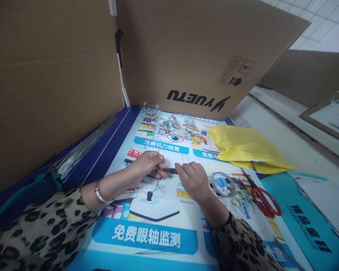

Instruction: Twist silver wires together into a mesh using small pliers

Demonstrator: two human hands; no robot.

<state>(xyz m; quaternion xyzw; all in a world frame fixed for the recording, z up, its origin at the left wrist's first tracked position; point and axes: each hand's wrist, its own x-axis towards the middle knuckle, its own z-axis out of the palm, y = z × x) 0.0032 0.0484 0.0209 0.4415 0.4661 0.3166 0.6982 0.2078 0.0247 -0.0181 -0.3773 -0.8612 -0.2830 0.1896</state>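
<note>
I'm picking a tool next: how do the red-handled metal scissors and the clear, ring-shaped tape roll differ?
Shape: the scissors are long, with two finger loops; the tape roll is a round ring.
Colour: the scissors have bright red handles and dark blades; the tape roll looks clear and greyish.
Place: the tape roll sits close beside the right hand; the scissors lie farther right.
Shared: neither is held.
</note>
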